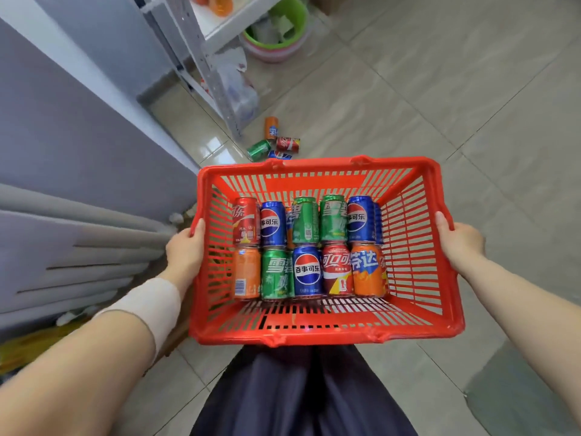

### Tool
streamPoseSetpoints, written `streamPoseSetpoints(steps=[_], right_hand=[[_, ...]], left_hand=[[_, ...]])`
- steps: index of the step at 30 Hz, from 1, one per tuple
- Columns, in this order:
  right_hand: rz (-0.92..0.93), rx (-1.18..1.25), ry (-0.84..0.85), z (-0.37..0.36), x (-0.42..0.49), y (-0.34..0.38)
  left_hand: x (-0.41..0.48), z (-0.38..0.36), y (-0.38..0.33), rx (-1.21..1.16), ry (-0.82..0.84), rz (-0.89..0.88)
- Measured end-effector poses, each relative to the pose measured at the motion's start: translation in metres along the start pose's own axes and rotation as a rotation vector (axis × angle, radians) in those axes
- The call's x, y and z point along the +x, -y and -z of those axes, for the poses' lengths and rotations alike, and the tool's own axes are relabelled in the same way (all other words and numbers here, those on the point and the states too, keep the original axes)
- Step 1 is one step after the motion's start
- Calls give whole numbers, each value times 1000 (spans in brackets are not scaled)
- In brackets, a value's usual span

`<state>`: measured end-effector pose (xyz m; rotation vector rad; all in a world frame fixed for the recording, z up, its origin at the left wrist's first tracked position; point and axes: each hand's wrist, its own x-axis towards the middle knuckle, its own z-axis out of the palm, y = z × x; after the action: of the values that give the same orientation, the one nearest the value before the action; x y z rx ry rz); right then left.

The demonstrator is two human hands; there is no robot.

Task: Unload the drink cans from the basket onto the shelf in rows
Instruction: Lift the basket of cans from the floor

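Red basket (327, 335) is held up in front of the body over the tiled floor (408, 105), not on the shelf. The drink cans lie on their sides in it, in two rows.
- Front row (306, 270), 5 cans: orange, green, blue, red, orange.
- Back row (305, 220), 5 clear cans: red, blue, green, green, blue. Two more are half hidden: an orange sliver (288, 225) and a blue edge (378, 221).
- Clear totals: 2 red, 3 blue, 3 green, 2 orange.

Left hand (185, 247) grips the left rim with the thumb hooked over the top. Right hand (459, 243) grips the right rim the same way. Neither hand holds a can. There's a pale wristband (154, 306) on the left forearm.

Four loose cans lie on the floor beyond the basket, near the shelf leg: orange (271, 127), red (287, 143), green (258, 149), and blue (281, 155) partly behind the rim.

The metal shelf (201, 42) is at upper left, well apart from the basket. A green bucket (289, 23) sits beside it.
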<state>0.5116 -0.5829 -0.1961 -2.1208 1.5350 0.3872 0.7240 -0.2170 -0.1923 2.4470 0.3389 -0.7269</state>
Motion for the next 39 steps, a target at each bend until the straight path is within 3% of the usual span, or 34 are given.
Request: streamPoseSetpoints(steps=[10,18,26,39], right_hand=[[-182,45,-16,76,101,-14],[-249,85,22,118,207,-10],[-153,44,55,175,340,34],[-1,-25,60,236,543,177]], left_hand=[[45,-72,-167,-75,171,7],[90,-126,-288,58,187,-51],[128,-158,-386,11,96,-5],[239,-186,-499,-176,-7,78]])
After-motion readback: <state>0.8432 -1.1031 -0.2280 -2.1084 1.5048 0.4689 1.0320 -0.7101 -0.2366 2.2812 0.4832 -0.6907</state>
